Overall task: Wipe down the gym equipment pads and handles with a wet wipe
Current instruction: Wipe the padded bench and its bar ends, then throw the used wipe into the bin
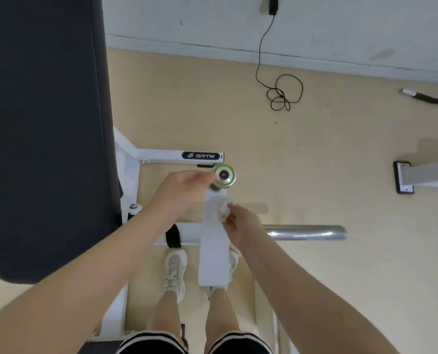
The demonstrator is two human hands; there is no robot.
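**Wipe on the white arm of the machine, both hands at work**

The floor (315,154) is pale tan, scuffed in places, and meets a white wall (340,26) along the top of the view. A black charger (273,5) is plugged in high on the wall, and its black cable (280,93) runs down and lies in loose loops on the floor. At far right a grey bar ends in a black-edged foot plate (404,177). A large dark pad (44,123) fills the left side, standing beside the white frame (161,155) that carries a BRTW label.

A white upright arm (214,251) of the machine rises toward the camera, topped by a metal knob with a green ring (224,176). Behind it a chrome bar (312,232) reaches out to the right, and a black strap (174,236) wraps the white crossbar at the left.

The right hand (243,226) has its fingers curled round a crumpled white wet wipe (224,209) and presses it against the right side of the upright arm, a little below the knob. The left hand (179,189) reaches to the knob, fingers bent toward its left side (the fingertips are blurred, so whether they actually grip it cannot be told).

Below, the person's bare legs and white sneakers (174,272) stand just beside the base of the arm.
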